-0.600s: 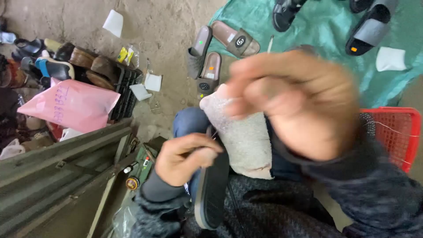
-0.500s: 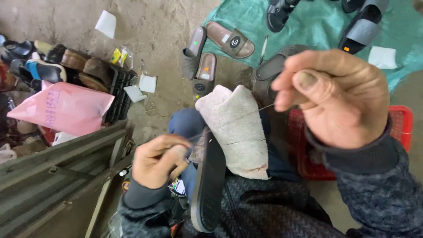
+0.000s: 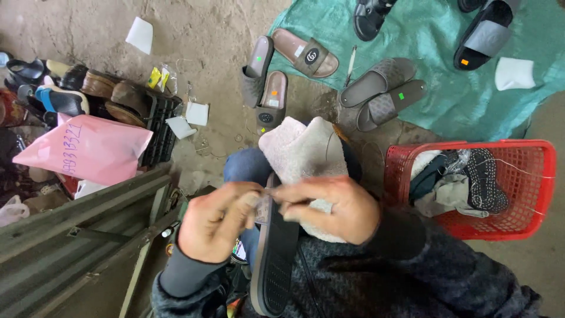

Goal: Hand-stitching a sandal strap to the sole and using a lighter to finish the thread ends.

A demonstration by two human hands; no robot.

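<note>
The right hand (image 3: 329,209), raised high with taut thread a moment ago, now meets the left hand (image 3: 215,227) at the dark slipper sole (image 3: 275,259) on the lap, both pinching closed there, another stitch apparently beginning.

The fingers (image 3: 276,200) of both hands cover the dark sandal's (image 3: 275,259) upper end; any thread there is too thin to tell. The picture's bottom edge cuts off its heel.

The dark matt rubber sandal sole (image 3: 275,259) looked finely textured; the pale fluffy cloth (image 3: 306,153) looked soft; the red plastic mesh basket (image 3: 529,194) looked glossy.
</note>
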